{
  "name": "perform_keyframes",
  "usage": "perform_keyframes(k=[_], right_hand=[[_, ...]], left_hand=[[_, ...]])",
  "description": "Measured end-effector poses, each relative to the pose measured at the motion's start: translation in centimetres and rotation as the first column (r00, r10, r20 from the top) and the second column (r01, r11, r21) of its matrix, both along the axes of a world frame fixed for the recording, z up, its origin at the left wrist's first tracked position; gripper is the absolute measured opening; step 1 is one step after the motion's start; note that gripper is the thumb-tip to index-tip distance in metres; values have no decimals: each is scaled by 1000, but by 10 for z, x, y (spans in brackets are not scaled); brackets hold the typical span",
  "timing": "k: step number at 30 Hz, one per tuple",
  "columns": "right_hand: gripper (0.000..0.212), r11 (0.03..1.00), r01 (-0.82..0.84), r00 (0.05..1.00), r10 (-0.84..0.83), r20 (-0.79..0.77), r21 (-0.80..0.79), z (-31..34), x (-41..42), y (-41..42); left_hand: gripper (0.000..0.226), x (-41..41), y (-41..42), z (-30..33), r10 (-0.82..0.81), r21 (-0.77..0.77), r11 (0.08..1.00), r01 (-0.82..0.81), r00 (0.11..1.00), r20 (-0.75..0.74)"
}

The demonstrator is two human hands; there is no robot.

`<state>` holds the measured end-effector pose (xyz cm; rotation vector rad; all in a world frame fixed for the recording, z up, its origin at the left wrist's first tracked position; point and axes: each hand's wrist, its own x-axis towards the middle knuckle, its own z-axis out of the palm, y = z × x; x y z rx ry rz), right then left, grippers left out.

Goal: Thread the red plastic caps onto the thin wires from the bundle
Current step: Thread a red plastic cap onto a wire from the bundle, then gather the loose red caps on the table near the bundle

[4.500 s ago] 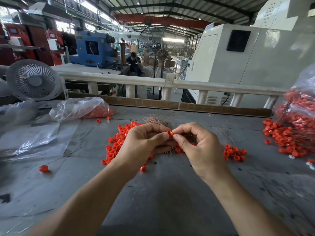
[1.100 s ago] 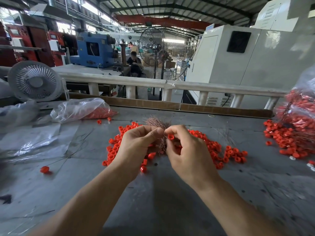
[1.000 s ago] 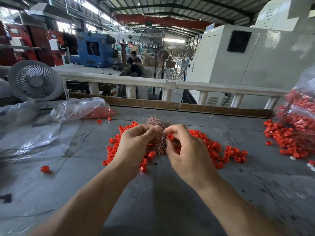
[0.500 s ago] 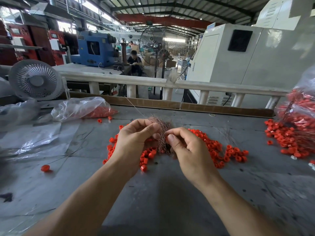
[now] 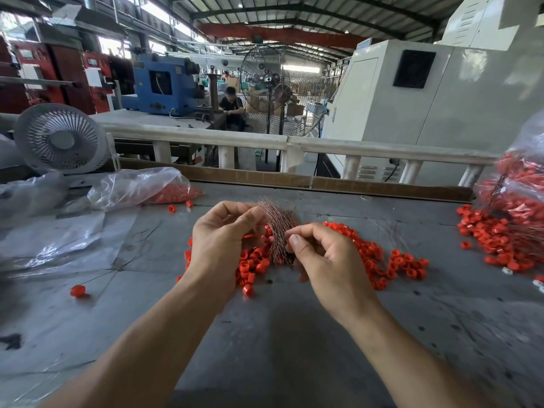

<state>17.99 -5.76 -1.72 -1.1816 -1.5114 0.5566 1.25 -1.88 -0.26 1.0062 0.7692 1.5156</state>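
Observation:
A bundle of thin coppery wires [image 5: 278, 228] stands fanned out over the grey table [image 5: 279, 334], between my two hands. My left hand [image 5: 220, 242] has its fingers curled and its thumb and forefinger pinch the bundle's upper left side. My right hand [image 5: 326, 260] pinches thin wire at the bundle's right edge with thumb and forefinger. No cap shows between its fingertips. Loose red plastic caps [image 5: 385, 260] lie in a heap under and beside both hands, with more caps [image 5: 253, 265] below my left hand.
A clear bag of red caps [image 5: 141, 189] lies at the back left, over crumpled plastic sheets [image 5: 44, 242]. A second bag [image 5: 521, 184] and spilled caps [image 5: 494, 240] are at the right. One cap on a wire [image 5: 78, 290] lies left. A small fan [image 5: 59, 139] stands at the back left.
The red cap that my right hand pinched a second ago is out of sight. Both hands have closed in on the wire bundle, and my right fingertips now pinch its edge.

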Motion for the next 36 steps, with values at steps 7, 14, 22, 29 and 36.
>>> perform_keyframes(k=[7, 14, 22, 29, 36], right_hand=[[8, 999, -8, 999, 6, 37, 37, -3, 0, 2], [9, 957, 270, 949, -284, 138, 110, 0, 20, 12], [8, 716, 697, 686, -680, 259, 31, 4, 80, 23], [16, 563, 826, 477, -670, 569, -30, 1, 111, 28], [26, 499, 860, 428, -585, 689, -110, 4, 116, 24]], left_hand=[[9, 0, 0, -2, 110, 3, 994, -110, 990, -87], [5, -2, 2, -1, 161, 0, 986, -166, 957, -242], [16, -3, 5, -4, 262, 59, 964, -261, 879, -399], [14, -4, 4, -10, 338, 211, 939, -272, 611, -716], [12, -5, 1, -11, 395, 335, 910, -243, 272, -877]])
